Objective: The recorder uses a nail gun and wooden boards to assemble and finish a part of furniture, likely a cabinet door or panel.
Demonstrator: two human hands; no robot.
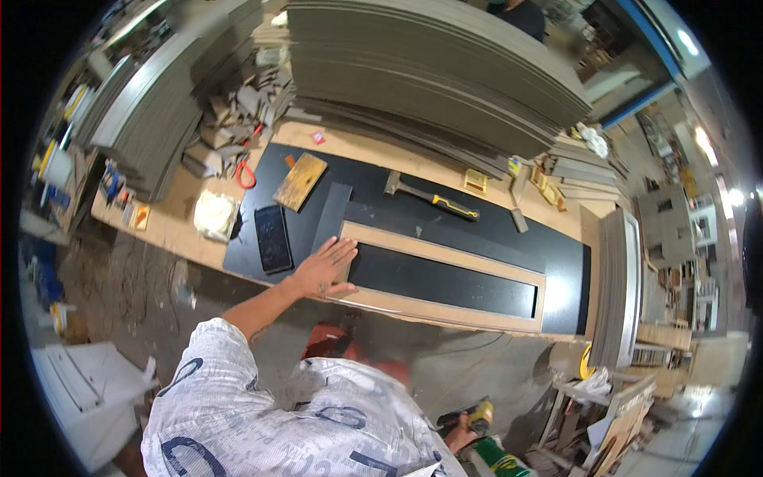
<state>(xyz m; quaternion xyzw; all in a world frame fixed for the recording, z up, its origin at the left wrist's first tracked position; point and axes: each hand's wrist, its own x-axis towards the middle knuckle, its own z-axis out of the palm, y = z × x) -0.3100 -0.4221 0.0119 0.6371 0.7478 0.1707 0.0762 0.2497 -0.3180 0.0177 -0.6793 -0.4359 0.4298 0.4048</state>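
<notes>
A long, narrow wooden frame (445,246) lies along the near side of a black board (509,215). My left hand (330,266) rests flat across the frame's left end, fingers stretched out. Beside those fingertips a dark grey strip (332,213) lies crosswise. Low at my right side, away from the bench, my right hand (459,436) is closed around a yellow and black power tool (477,416); its exact kind is hard to make out. A hammer (433,197) with a yellow and black handle lies beyond the frame. A black phone (273,238) sits left of my left hand.
A yellowish block (300,181) and red-handled scissors (245,173) lie at the left. Tall stacks of grey panels (429,71) rise behind the bench, with offcuts (584,171) at the far right. More panels (616,286) stand at the right end. A green object (497,457) is below my right hand.
</notes>
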